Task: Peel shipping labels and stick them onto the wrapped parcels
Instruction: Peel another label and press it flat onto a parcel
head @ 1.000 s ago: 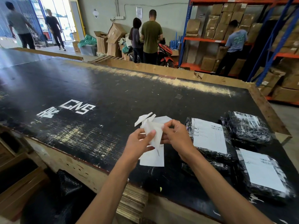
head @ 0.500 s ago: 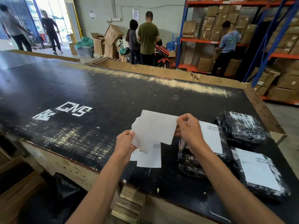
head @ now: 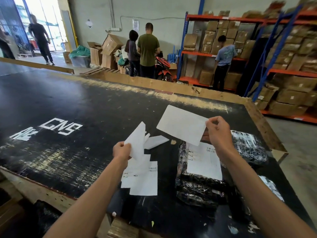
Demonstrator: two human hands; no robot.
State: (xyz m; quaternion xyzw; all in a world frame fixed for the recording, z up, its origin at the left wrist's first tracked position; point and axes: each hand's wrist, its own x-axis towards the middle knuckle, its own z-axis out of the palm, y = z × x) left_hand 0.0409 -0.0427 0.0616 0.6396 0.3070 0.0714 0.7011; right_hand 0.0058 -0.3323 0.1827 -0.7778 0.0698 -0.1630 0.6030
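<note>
Right hand [head: 218, 133] pinches label [head: 181, 125], long axis apparently tilted down-right.

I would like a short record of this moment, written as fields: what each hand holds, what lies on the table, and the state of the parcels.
left hand: grips the backing paper, raised off the table
right hand: pinches the peeled label by its right edge, in the air
label sheets: lie flat on the black table, near the front edge
nearest parcel: black wrap, already has a label on top
far parcel: black wrap, to the right; its top is partly hidden
</note>
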